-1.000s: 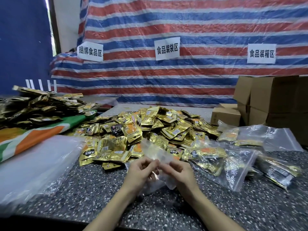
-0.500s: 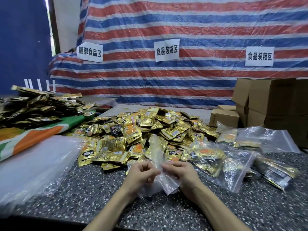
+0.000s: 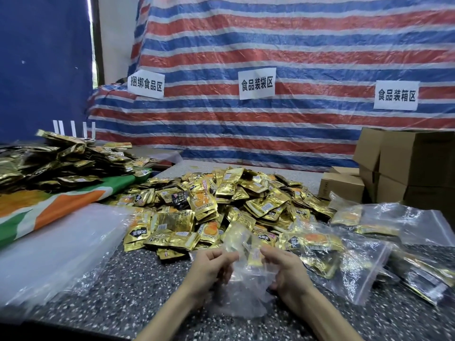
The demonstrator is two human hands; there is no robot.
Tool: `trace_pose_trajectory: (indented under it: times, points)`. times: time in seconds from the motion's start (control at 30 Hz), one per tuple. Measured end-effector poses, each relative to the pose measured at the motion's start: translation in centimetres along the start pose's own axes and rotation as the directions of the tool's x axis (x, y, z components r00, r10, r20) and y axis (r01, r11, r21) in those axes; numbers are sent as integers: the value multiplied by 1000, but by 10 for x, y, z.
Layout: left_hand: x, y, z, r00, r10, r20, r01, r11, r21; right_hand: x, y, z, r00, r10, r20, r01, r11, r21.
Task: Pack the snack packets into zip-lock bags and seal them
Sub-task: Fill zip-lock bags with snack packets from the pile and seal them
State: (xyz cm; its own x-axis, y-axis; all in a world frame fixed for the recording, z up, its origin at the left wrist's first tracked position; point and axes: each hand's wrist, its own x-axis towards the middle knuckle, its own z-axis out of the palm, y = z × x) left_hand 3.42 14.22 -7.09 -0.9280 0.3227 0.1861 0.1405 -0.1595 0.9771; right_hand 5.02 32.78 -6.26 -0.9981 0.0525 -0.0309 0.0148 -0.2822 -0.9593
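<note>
At the near edge of the speckled table (image 3: 147,291), the left hand (image 3: 209,267) and right hand (image 3: 286,271) each pinch one side of a clear zip-lock bag (image 3: 242,299) — the opening step, I judge. Next: spread its mouth wide, then reach to the heap of gold snack packets (image 3: 221,205) just beyond.

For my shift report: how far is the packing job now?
Done: several filled bags lie on the right, seals not readable. In hand: the left hand and right hand pinch a clear zip-lock bag near its mouth. Left: the large pile of gold packets, unpacked.
</note>
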Motion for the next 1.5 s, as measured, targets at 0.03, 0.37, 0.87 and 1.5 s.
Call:
trace_pose_trajectory:
  times: [0.03,0.37,0.87,1.5]
  points:
    - [-2,5,-4,1000,-25,12,24,1000,14,-1,-1,-1,999,-14,-53,13,1000,-21]
    - [-16,93,-42,988,-131,83,142,981,-134,-12,-69,22,943,-323,-75,292,916,-275]
    - [-35,110,-31,1000,29,10,-31,941,336,25,-8,15,953,-174,-248,-204,233,-951]
    - [-30,89,-17,990,-6,-142,50,950,309,-4,-86,8,921,-199,-334,84,940,-330]
